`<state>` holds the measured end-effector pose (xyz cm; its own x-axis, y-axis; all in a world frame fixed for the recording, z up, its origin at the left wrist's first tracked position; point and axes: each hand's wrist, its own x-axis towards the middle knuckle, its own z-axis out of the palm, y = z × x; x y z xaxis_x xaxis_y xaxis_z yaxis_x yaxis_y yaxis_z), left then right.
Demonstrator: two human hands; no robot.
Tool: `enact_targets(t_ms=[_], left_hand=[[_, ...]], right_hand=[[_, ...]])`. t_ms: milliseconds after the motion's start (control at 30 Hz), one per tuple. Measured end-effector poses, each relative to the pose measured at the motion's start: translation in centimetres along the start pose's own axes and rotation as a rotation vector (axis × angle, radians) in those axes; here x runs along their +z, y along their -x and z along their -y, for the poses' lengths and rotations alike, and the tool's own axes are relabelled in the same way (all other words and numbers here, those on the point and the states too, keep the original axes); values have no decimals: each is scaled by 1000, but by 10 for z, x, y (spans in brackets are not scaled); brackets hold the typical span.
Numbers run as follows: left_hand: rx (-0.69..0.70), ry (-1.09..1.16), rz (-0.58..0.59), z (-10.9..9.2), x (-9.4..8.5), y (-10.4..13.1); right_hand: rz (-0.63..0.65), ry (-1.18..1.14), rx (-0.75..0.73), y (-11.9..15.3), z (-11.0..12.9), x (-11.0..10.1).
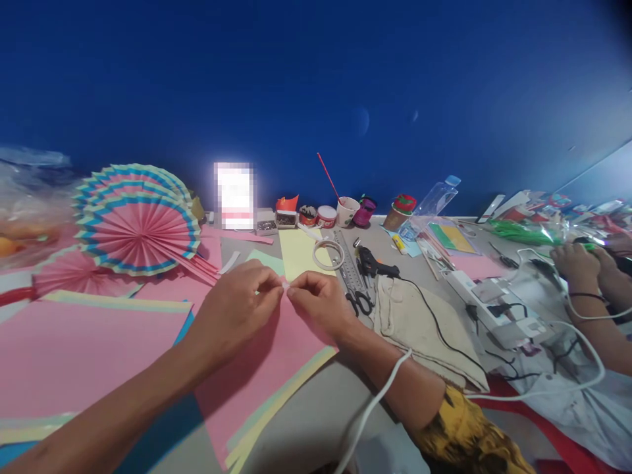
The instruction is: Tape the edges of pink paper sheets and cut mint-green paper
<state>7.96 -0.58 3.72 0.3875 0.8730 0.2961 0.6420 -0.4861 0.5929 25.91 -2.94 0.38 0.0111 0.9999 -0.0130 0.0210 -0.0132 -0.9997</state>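
My left hand [247, 299] and my right hand [320, 299] meet over the pink paper sheet [266, 375], thumbs and fingers pinched. Between the fingertips shows a tiny whitish piece [285, 285], too small to name. The pink sheet has yellow and green strips along its near edge. Another pink sheet [99, 355] with similar strips lies at the left, over blue paper [162, 434]. Just beyond my right hand are a tape roll [328, 255], a yellow sheet [301, 247] and black-handled scissors [361, 303].
Pleated paper fans [141, 234] stand at the left. Along the blue wall are a paper cup [348, 212] and small tubs. A glue gun [378, 263], folded cloth [419, 322] and power strip [488, 306] lie right. A white cable [375, 401] crosses near my right forearm. Another person's hands [577, 266] work far right.
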Motion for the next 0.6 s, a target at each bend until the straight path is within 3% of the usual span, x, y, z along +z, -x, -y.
enact_targets(t_ms=[367, 600], left_hand=[[-71, -209, 115, -13, -1, 7], [-1, -81, 129, -5, 2, 2]], right_hand=[[57, 294, -153, 11, -3, 3], [65, 225, -140, 10, -4, 4]])
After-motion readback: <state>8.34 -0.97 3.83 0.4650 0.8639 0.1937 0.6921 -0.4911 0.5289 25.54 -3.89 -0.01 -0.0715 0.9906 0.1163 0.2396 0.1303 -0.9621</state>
